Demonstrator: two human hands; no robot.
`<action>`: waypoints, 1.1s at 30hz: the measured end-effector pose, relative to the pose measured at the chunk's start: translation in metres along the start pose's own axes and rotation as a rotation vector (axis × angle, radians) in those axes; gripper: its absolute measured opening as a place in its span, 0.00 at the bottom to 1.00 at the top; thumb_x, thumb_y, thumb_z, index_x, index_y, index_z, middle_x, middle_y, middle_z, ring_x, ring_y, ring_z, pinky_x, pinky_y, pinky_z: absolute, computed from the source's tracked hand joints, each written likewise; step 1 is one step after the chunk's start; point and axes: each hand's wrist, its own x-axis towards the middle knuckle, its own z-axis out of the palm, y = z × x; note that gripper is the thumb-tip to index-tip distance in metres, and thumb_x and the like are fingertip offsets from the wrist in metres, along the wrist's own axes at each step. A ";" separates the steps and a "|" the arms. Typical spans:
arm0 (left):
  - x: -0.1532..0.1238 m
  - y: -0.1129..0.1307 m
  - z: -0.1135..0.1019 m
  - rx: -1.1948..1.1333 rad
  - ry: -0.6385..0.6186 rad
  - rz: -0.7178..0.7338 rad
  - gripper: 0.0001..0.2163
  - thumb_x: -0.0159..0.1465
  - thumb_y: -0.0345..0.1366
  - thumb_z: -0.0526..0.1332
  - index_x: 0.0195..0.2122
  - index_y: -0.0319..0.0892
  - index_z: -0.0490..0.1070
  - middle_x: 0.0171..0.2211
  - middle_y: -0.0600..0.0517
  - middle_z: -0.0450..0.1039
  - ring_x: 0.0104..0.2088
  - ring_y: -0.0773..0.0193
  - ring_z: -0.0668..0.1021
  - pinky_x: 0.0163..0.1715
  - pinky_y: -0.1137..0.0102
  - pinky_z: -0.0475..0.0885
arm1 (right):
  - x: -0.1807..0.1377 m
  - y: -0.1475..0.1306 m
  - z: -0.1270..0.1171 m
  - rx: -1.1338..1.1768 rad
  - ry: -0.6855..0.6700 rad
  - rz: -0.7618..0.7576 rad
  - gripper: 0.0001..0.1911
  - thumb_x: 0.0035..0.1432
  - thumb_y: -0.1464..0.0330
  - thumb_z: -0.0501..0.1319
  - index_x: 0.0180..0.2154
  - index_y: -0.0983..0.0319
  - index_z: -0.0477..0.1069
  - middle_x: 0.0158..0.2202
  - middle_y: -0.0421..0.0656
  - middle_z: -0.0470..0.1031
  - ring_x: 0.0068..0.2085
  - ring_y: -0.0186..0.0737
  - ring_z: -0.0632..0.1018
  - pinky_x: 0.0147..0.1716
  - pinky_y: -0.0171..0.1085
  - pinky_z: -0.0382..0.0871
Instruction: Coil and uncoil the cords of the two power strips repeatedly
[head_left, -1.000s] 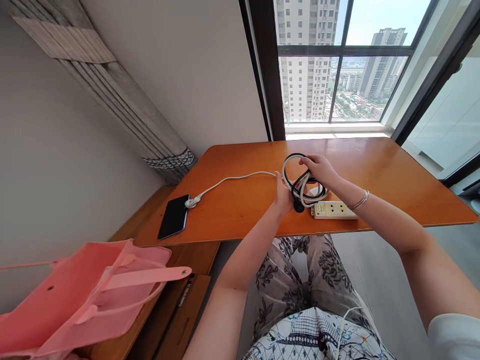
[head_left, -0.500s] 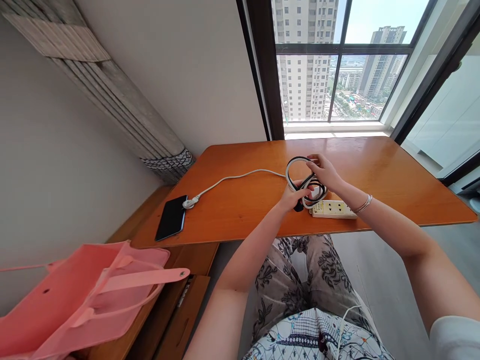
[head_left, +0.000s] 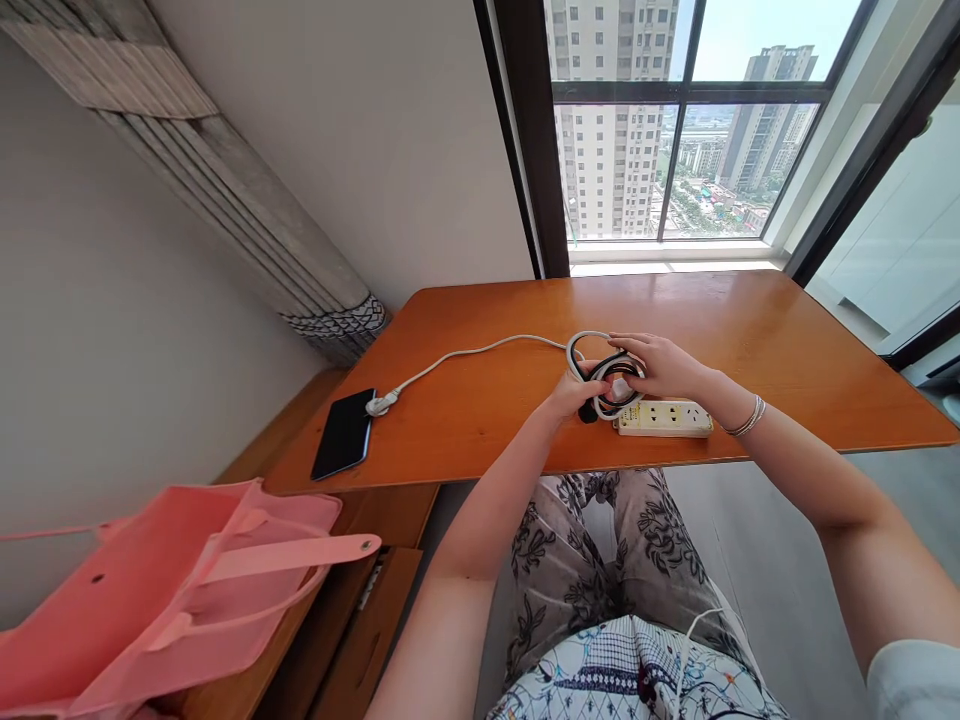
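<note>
A coiled bundle of black and white cables (head_left: 602, 408) is held between my two hands over the wooden desk. My left hand (head_left: 571, 388) grips the coil from the left, its thumb across the loops. From the upper right, my right hand (head_left: 654, 364) has its fingers curled round the loops. A small white piece shows inside the coil, partly hidden by the fingers. Just right of the bundle lies a cream power strip (head_left: 665, 419). One white cord (head_left: 487, 347) runs left from the coil to a white plug (head_left: 382, 403), which rests against a black phone or tablet (head_left: 342, 434).
The wooden desk (head_left: 450, 440) has its near edge above my lap. A pink open bag (head_left: 255, 600) sits at the lower left on a wooden cabinet (head_left: 367, 630). Behind the desk is a window (head_left: 682, 150), with a tied curtain (head_left: 262, 220) to the left.
My right hand has moved down and flattened over the coil, bringing the raised loop lower and closer in. My left hand has shifted slightly left, still holding the cables.
</note>
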 end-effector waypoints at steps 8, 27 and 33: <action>0.000 0.009 -0.011 0.037 -0.063 -0.011 0.12 0.43 0.39 0.71 0.25 0.38 0.74 0.21 0.50 0.74 0.23 0.64 0.74 0.27 0.69 0.71 | 0.003 -0.020 -0.006 -0.174 -0.099 0.285 0.14 0.61 0.64 0.56 0.41 0.64 0.77 0.35 0.49 0.81 0.35 0.45 0.79 0.32 0.36 0.60; -0.006 0.012 0.004 0.775 0.575 0.232 0.26 0.50 0.35 0.72 0.48 0.42 0.64 0.48 0.45 0.67 0.50 0.55 0.73 0.51 0.60 0.69 | 0.004 -0.010 0.022 0.924 0.271 0.613 0.10 0.49 0.63 0.63 0.32 0.63 0.76 0.24 0.40 0.77 0.25 0.37 0.75 0.24 0.33 0.69; -0.018 0.015 0.008 1.229 0.313 0.467 0.05 0.62 0.38 0.66 0.39 0.46 0.77 0.48 0.46 0.67 0.52 0.53 0.67 0.55 0.56 0.61 | 0.011 -0.014 0.024 1.077 0.312 0.691 0.13 0.46 0.69 0.64 0.38 0.63 0.74 0.21 0.37 0.77 0.22 0.35 0.76 0.22 0.32 0.70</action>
